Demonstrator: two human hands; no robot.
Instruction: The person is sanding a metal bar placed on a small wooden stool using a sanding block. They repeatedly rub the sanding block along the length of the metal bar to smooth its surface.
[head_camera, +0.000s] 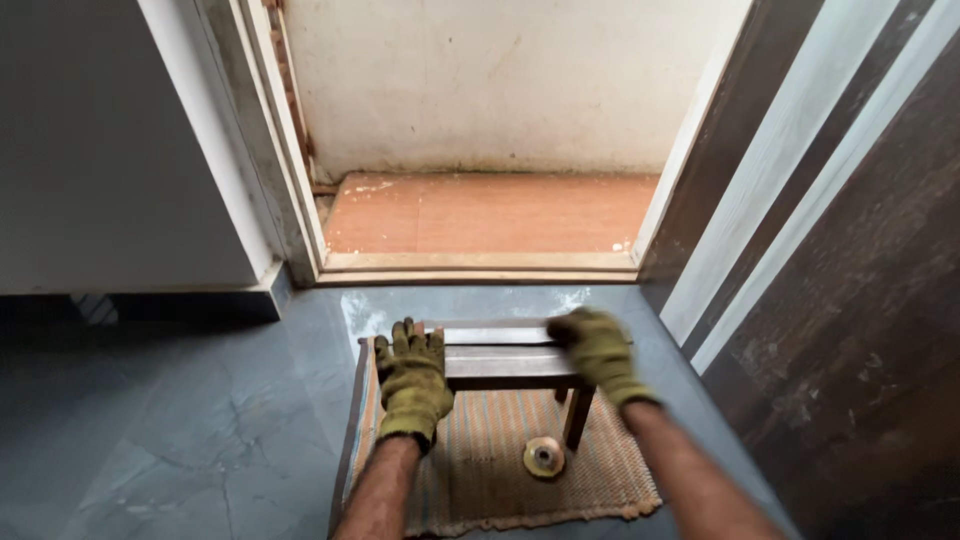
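Stool (505, 358) on mat (600, 480), disc (544, 457) before it, doorway threshold (480, 262) behind, door (850, 300) right

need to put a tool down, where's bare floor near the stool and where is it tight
Free: the grey marble floor left of the striped woven mat, and the strip between the small dark wooden stool and the door threshold. Crowded: the mat, with the stool, both gloved hands and a round disc; the right side narrows against the dark door.

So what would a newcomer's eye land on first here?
Two green-gloved hands, the left hand and the right hand, rest on either end of a small dark wooden stool. It stands on a woven mat before an open doorway, beside a round disc.
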